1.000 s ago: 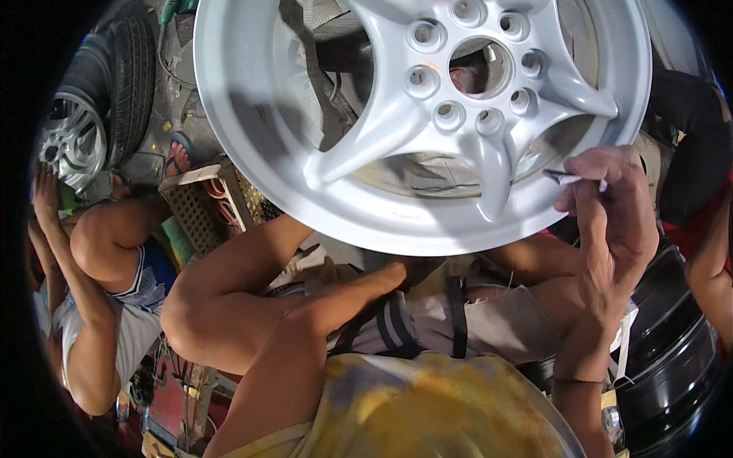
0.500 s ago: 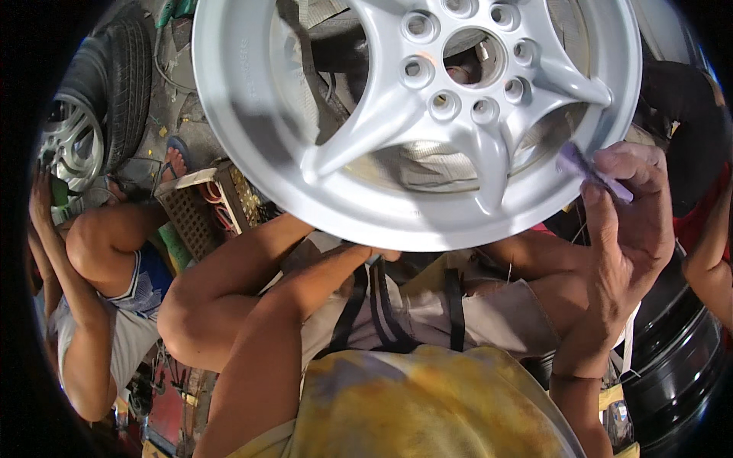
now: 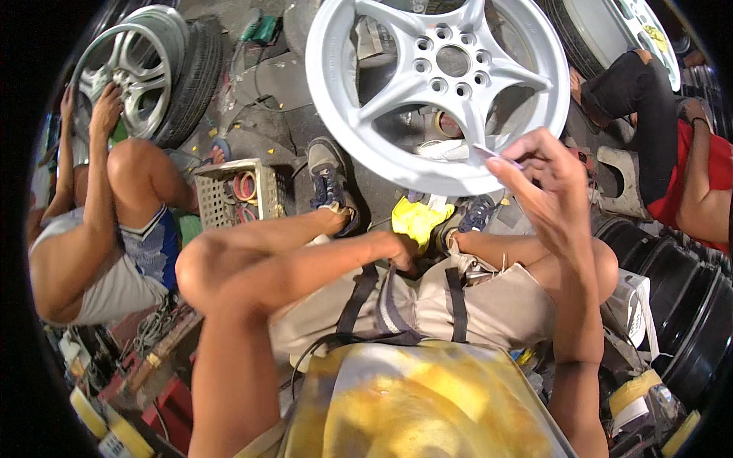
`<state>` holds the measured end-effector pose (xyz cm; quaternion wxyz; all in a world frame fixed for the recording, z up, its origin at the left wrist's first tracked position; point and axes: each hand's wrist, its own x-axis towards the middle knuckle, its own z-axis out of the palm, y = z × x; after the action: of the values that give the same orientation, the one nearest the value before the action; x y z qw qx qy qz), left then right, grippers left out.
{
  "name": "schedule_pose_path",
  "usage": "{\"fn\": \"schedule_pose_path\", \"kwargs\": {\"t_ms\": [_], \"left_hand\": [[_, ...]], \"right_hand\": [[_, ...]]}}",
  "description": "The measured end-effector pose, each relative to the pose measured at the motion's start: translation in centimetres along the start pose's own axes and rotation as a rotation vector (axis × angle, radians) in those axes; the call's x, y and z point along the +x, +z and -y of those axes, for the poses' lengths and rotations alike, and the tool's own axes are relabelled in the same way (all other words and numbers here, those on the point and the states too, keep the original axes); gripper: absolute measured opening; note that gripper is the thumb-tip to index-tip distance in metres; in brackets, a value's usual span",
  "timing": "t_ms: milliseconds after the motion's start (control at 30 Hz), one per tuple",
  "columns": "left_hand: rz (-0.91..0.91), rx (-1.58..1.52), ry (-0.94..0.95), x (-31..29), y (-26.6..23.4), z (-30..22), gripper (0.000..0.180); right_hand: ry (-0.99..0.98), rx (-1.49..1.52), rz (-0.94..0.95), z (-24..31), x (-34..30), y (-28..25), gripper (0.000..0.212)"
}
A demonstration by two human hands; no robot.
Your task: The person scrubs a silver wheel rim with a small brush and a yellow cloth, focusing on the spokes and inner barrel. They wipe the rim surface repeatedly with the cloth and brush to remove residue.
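A silver-white alloy wheel rim [image 3: 336, 91], with pointed spokes and a ring of bolt holes, fills the top middle, beyond my knees. At its near right edge, my right hand [image 3: 546, 183] pinches a thin folded piece of purple sandpaper [image 3: 484, 151] between thumb and fingers. The sandpaper overlaps the lower part of the rim in view; whether it touches cannot be told. My left hand [image 3: 402, 252] is low between my legs, off the rim, beside a bright yellow cloth [image 3: 418, 223]. Its fingers are mostly hidden, so a grip on the cloth is unclear.
A beige plastic crate [image 3: 267, 195] with tape rolls stands left of my shoe. Further left, a person handles another wheel [image 3: 145, 95] beside a tyre [image 3: 195, 84]. At right are a person in red [image 3: 699, 172], a small stool [image 3: 617, 179] and black rims [image 3: 672, 282].
The wheel rim now appears smaller and farther away. My left hand, formerly at its near edge, is apart from it beside the yellow cloth. My right hand has shifted left with the sandpaper.
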<state>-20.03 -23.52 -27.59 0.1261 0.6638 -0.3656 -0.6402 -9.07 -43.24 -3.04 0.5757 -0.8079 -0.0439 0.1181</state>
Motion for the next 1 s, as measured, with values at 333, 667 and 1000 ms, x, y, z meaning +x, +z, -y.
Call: {"fn": "schedule_pose_path", "kwargs": {"t_ms": [333, 667, 1000], "left_hand": [[-0.757, 0.05, -0.285, -30.9, -21.4, -5.3, 0.031], [-1.13, -0.347, -0.245, -32.0, -18.7, 8.6, 0.046], [-1.052, -0.786, -0.069, -28.7, -20.7, 10.7, 0.043]], "right_hand": [[-0.105, -0.225, 0.043, -5.6, 1.6, 8.9, 0.017], [-0.219, -0.288, -0.004, -4.2, 4.8, 14.2, 0.026], [-0.076, -0.429, 0.179, -1.6, 4.9, 13.6, 0.028]]}}
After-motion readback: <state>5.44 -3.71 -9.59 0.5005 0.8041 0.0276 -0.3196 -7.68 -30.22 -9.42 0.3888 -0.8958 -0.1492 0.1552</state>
